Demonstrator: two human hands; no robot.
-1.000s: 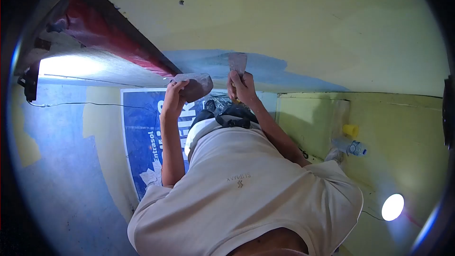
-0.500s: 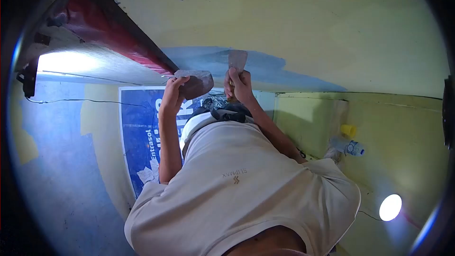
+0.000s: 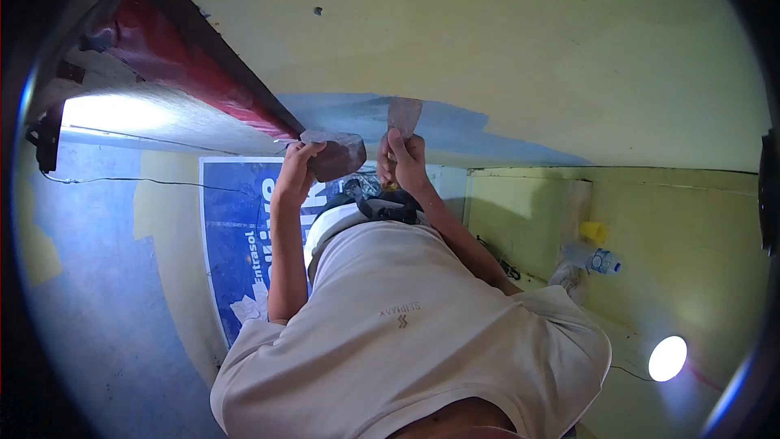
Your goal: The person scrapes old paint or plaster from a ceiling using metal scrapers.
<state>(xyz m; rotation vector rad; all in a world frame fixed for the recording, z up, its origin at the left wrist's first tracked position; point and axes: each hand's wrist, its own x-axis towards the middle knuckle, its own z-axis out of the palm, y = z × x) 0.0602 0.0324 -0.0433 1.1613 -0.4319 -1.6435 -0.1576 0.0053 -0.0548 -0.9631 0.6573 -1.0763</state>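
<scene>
Grips scraper [image 3: 404, 117] in right hand [image 3: 409, 167], brown plate [image 3: 341, 158] in left hand [image 3: 295, 172]; could gouge blue patch [image 3: 457, 123] by overtilting scraper.

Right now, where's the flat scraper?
In the head view, the scraper is just above centre, gripped in the right hand, its blade over the blue patch, right of the brown piece in the left hand.

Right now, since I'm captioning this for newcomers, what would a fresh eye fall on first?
First, the glaring round lamp at lower right and the red band slanting across the upper left. Next, the scraper in the right hand, seen against the blue patch above centre.
</scene>
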